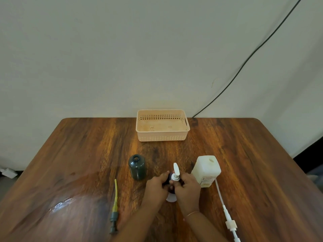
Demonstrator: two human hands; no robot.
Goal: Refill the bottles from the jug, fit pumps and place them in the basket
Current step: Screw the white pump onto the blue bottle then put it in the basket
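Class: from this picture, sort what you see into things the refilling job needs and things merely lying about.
Job things: jug; open dark bottle; bottle in both hands; white pump on it; dark pump with yellow tube; spare white pump; basket.

Lying about: black cable; white item on floor.

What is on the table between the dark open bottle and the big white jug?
In the head view, both hands are there: the left hand and right hand hold a dark bottle with a white pump, between the open dark bottle and the jug.
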